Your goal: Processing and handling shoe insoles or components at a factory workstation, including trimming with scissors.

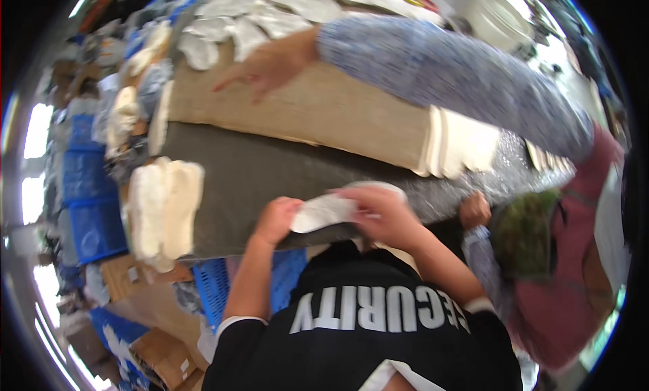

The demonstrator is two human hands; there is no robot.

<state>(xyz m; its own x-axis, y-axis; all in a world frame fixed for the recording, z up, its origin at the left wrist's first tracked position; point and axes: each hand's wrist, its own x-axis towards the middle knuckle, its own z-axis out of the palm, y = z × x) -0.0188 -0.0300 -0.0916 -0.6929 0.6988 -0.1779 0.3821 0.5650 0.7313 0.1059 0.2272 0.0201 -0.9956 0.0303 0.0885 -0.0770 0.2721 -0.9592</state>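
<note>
A white shoe insole is held in front of my body, above the near edge of the dark table. My left hand is closed on its left end, with fingertips at the rim. My right hand is closed over the right part, and its fingers hide some of the insole; slight motion blur softens them. To the left of my left hand, cream insoles lie in a stack on the table's left end.
A brown cardboard sheet covers the far table, with white insoles at its right end and more insoles behind. A co-worker's sleeved arm reaches across from the right. Blue crates stand left; a white bucket stands far right.
</note>
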